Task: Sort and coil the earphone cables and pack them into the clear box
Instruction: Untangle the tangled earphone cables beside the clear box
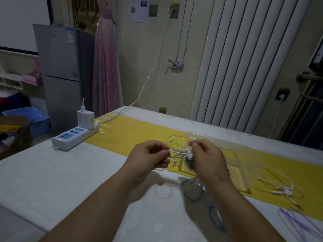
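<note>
A white earphone cable bundle (180, 152) is stretched between my two hands above the table. My left hand (148, 158) pinches its left end. My right hand (208, 159) pinches the right end, where earbuds hang by my fingers. The clear box (232, 154) lies open on the yellow strip just behind my right hand, with something dark inside its near-left corner. A green cable (172, 141) lies loose behind my hands. Another white earphone set (283, 188) lies to the right, a purple cable (295, 222) at the lower right, and a blue cable (194, 193) under my right wrist.
A white power strip (73, 137) with a charger (85, 118) plugged in sits at the table's left edge, its lead running to the wall. A radiator stands behind the table, a grey fridge at the left. The yellow strip (132, 135) crosses the white tabletop.
</note>
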{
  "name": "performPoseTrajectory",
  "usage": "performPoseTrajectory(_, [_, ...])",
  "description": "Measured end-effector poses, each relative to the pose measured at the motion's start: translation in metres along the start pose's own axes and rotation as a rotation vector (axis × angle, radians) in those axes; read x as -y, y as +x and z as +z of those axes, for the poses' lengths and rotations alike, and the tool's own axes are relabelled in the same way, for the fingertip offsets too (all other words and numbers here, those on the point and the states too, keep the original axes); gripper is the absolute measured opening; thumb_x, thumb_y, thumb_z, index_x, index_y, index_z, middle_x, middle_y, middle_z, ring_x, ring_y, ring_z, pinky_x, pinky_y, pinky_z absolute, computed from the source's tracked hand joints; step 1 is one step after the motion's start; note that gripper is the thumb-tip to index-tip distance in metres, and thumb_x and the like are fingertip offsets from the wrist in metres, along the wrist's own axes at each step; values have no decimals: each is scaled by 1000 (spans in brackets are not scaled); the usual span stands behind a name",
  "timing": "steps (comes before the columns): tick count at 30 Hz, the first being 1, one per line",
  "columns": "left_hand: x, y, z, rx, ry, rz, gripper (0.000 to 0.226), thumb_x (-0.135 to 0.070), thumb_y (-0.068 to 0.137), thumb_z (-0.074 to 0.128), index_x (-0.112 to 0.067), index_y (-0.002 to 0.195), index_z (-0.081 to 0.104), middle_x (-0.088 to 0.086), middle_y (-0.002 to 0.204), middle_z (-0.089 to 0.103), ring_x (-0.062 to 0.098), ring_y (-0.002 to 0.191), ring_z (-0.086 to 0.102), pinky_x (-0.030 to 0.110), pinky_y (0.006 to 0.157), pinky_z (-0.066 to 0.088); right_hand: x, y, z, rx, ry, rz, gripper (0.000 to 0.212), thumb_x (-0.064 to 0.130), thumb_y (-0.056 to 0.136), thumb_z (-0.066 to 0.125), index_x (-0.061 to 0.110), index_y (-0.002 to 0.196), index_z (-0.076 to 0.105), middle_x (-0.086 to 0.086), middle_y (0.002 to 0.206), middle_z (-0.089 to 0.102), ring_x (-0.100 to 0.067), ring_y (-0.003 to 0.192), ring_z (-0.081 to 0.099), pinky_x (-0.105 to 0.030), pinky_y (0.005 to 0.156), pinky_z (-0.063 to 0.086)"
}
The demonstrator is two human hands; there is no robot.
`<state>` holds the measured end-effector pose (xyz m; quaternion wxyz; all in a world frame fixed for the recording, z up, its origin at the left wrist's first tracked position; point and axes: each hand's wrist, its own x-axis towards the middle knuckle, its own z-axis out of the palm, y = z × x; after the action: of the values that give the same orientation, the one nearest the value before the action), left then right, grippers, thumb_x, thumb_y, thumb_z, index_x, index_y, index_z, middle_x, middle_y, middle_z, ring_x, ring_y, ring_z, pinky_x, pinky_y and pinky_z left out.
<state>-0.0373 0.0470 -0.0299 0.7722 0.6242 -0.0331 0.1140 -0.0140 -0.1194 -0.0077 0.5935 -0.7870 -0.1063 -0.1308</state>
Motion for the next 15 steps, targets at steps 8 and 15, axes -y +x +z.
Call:
performPoseTrajectory(8, [9,7,-5,-84,199,10,25,15,88,53,-4,78,67,8,63,63,14,57,60,23,58,53,5,-30,-5,341,11,250,23,16,99,49,9,93,70,-1,57,48,-13,44,44,-28,48,38])
performPoseTrajectory(15, [22,6,23,190,1025,165,23,-2,81,64,-22,79,73,-4,79,72,6,71,63,14,65,44,-22,-68,-18,292,-722,-165,22,30,93,45,18,81,59,-2,77,60,-21,78,54,-37,64,39])
